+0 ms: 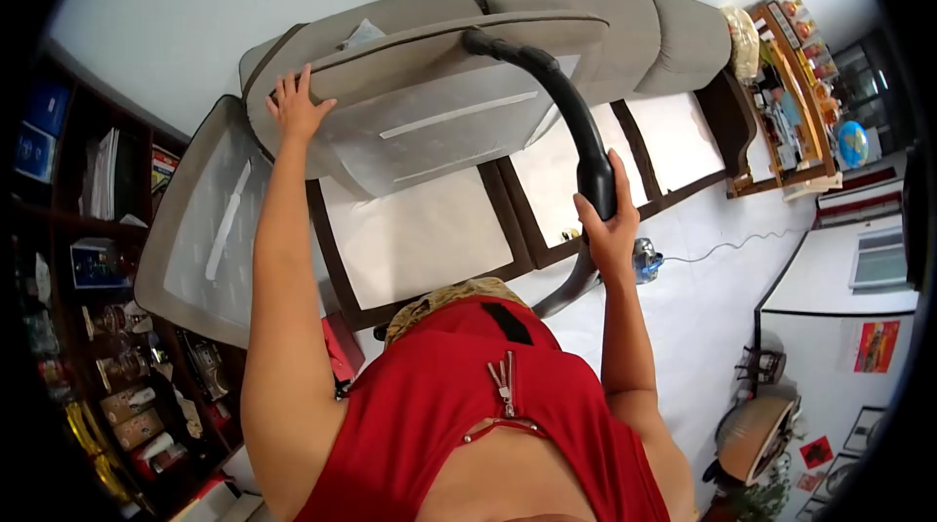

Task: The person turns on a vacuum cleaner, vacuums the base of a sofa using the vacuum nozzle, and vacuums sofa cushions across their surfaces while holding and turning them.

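Note:
My right hand (611, 227) is wrapped around the black handle of a vacuum cleaner hose (576, 122). The curved tube rises to the left, and its nozzle end (478, 41) meets the upper edge of a grey seat cushion (439, 122). That cushion stands tilted on its side against the sofa back, pale underside with white strips facing me. Against its left end rests my left hand (298, 114), fingers spread and thumb apart. Below the right hand, the flexible hose (571, 293) bends down behind my body.
The sofa base shows white panels (410, 239) in a dark brown frame. Another cushion (210, 220) leans at left beside dark shelves (59, 229). On the pale floor (703, 346) is a shiny metal object (646, 261) with a cord. A wooden shelf unit (795, 112) stands right.

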Demonstrator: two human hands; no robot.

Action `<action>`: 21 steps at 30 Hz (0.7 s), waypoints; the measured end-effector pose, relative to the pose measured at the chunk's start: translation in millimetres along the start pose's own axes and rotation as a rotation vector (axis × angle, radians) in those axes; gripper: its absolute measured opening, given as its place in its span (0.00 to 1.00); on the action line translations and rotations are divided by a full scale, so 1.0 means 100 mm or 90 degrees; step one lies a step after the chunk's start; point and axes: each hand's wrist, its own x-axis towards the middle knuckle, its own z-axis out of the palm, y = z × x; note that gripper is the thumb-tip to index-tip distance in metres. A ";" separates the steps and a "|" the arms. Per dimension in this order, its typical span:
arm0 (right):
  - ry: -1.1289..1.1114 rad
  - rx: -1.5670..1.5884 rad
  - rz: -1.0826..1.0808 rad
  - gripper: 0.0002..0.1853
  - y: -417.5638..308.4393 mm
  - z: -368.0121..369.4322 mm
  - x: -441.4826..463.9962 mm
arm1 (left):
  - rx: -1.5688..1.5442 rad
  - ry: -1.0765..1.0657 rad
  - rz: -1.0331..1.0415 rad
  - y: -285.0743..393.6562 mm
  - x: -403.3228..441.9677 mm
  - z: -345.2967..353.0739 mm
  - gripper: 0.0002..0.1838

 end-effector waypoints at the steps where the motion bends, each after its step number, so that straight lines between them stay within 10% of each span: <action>1: 0.002 0.004 -0.016 0.39 -0.02 0.00 -0.03 | 0.003 0.011 -0.042 -0.01 -0.06 -0.05 0.52; 7: -0.132 -0.074 -0.316 0.39 -0.23 0.39 -0.24 | -0.193 0.119 -0.064 -0.38 -0.35 0.13 0.53; 21: -0.001 -0.155 -0.070 0.41 0.15 -0.16 -0.10 | -0.271 -0.037 -0.214 -0.69 -2.00 0.54 0.44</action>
